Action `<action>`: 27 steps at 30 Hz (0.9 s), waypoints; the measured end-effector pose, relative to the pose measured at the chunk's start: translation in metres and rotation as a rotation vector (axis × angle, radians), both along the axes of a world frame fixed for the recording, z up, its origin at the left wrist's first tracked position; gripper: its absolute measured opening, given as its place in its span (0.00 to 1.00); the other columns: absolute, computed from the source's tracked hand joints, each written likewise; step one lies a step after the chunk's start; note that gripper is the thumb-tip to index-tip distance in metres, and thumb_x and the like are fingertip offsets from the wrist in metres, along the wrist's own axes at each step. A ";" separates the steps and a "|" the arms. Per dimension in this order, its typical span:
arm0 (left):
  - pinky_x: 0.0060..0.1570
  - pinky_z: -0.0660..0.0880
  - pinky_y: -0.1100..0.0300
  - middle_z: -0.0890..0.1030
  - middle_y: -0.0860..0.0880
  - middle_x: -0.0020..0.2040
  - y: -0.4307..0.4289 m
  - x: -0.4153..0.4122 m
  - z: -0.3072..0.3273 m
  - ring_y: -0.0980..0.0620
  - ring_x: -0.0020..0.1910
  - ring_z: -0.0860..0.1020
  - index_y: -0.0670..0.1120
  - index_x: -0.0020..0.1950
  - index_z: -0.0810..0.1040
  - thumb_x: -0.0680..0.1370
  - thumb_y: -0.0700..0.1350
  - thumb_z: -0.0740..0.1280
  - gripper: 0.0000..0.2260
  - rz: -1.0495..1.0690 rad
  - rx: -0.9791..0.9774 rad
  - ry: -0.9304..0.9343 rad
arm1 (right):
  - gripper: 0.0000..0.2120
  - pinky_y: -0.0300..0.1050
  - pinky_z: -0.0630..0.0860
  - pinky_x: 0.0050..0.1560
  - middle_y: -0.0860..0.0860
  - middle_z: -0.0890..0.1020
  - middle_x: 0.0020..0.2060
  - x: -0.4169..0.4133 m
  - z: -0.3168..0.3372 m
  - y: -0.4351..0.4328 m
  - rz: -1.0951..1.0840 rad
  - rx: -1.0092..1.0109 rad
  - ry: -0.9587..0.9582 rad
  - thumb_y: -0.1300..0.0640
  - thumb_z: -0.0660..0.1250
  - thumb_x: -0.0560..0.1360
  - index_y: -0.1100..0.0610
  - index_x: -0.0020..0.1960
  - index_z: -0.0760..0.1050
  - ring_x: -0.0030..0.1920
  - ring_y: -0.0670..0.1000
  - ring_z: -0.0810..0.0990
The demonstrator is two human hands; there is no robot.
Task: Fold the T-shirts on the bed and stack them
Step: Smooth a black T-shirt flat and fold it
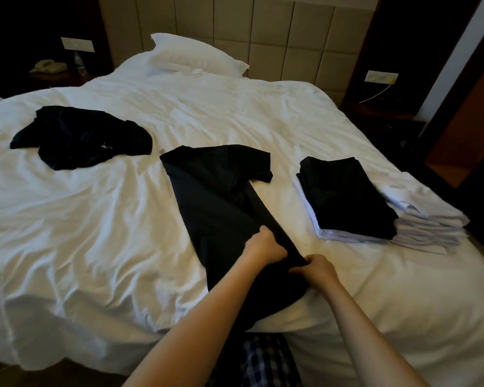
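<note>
While the left hand (266,245) and right hand (317,266) both grip the near right edge of the black shirt (215,196), fingers curled into the cloth, the main risk is a crooked fold. The shirt lies lengthwise mid-bed with one side folded in, and its hem end reaches the near edge of the bed (109,219), so a hard pull could drag it off or bunch the folded side. The bedding is rumpled (ridges everywhere) and may crease the fabric. One sleeve (259,166) sticks out right, untucked, and will likely flop loose later. The stack (347,196) sits just to the right, black on white, with its lower layers fanning outward, so a sloppy addition could topple it. A crumpled dark pile (78,138) waits far left.
</note>
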State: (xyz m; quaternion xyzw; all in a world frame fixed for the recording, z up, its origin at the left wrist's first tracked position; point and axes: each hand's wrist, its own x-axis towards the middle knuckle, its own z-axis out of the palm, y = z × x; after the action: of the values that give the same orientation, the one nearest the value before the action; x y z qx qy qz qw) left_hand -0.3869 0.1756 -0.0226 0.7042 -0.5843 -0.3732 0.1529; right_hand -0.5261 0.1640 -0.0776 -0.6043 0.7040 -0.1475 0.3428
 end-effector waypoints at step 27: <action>0.56 0.71 0.57 0.72 0.40 0.65 -0.143 0.079 -0.017 0.43 0.62 0.73 0.39 0.69 0.66 0.80 0.46 0.63 0.21 0.176 -0.220 -0.094 | 0.09 0.44 0.66 0.38 0.53 0.76 0.41 0.077 0.008 -0.082 -0.014 -0.259 -0.199 0.54 0.58 0.81 0.58 0.52 0.73 0.43 0.55 0.75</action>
State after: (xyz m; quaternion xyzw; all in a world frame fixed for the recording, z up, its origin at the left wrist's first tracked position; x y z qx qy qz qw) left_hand -0.3077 0.0322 -0.0396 0.7485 -0.5641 -0.2588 0.2336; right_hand -0.4489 0.0823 -0.0701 -0.6208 0.6459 -0.2987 0.3290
